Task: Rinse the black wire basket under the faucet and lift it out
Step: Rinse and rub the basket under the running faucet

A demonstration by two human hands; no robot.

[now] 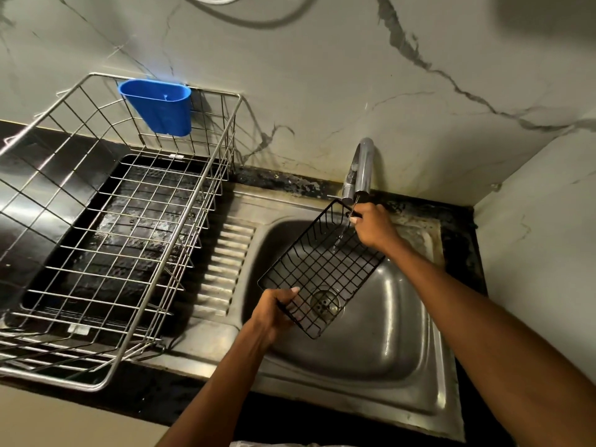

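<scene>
Fingers of the left hand are curling around the near-left rim of the black wire basket, thumb lying on top of the wire, so that grip is holding the basket. Right hand is pinching the far corner of the same basket, knuckles up, fingertips closed on the rim wire just below the faucet spout. Both forearms are reaching in from the lower edge of the view, the right one crossing over the right side of the sink, the left one coming up over the sink's front lip.

Basket is hanging between the two hands, tilted: far end high by the spout, near end low over the drain strainer, which is showing through the mesh. It is sitting above the sink bowl, not resting on the bottom as far as can be told. A thin stream of water is running from the spout onto the upper part of the mesh.

Left of the sink, a steel wire dish rack is standing on the black tabletop, with a blue plastic cup holder hooked on its back rail.
</scene>
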